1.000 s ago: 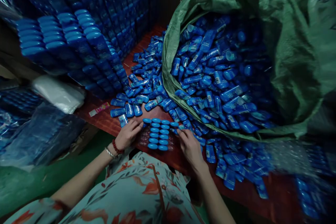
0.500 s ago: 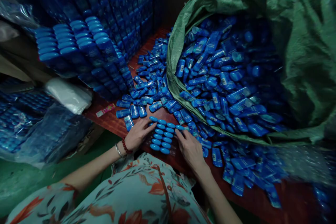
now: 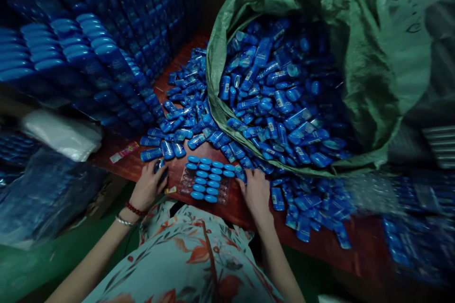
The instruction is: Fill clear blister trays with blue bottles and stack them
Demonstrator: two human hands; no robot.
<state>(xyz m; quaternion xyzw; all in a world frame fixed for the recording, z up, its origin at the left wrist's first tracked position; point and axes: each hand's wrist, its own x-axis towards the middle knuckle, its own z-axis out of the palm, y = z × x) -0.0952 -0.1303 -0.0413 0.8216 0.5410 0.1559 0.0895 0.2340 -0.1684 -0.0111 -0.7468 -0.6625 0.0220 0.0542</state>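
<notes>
1. I look down on a reddish worktop (image 3: 239, 209) that fills the middle of my view; I read my clock from the block of upright bottles (image 3: 207, 182) near its close edge.
2. A tall wall of stacked blue packs (image 3: 142, 12) rises at 11 o'clock.
3. At 1 to 2 o'clock I see a green sack (image 3: 377, 80), its wide mouth turned my way and crowded with blue bottles.
4. A shorter stack of packs (image 3: 81, 68) stands at 10 o'clock, rounded light-blue ends up.
5. Loose bottles (image 3: 192, 118) lie jumbled outside the sack at 12 o'clock, with more at 3 to 4 o'clock.
6. A white plastic bundle (image 3: 62, 135) sits toward 10 o'clock.
7. My right hand (image 3: 258, 196) is at 3 to 4 o'clock, fingertips beside a bottle (image 3: 241, 173); I cannot tell whether it grips.
8. My left hand (image 3: 147, 187) is at 9 o'clock, narrowed, thumb and fingers about a dark blue bottle (image 3: 159, 165).
9. The block forms a T: two columns of six, plus a pair on each side at the far end.
10. A pink strip (image 3: 124, 152) lies past the left hand, toward 10 o'clock.
11. A small yellow scrap (image 3: 171, 190) lies between the left hand and the block.
</notes>
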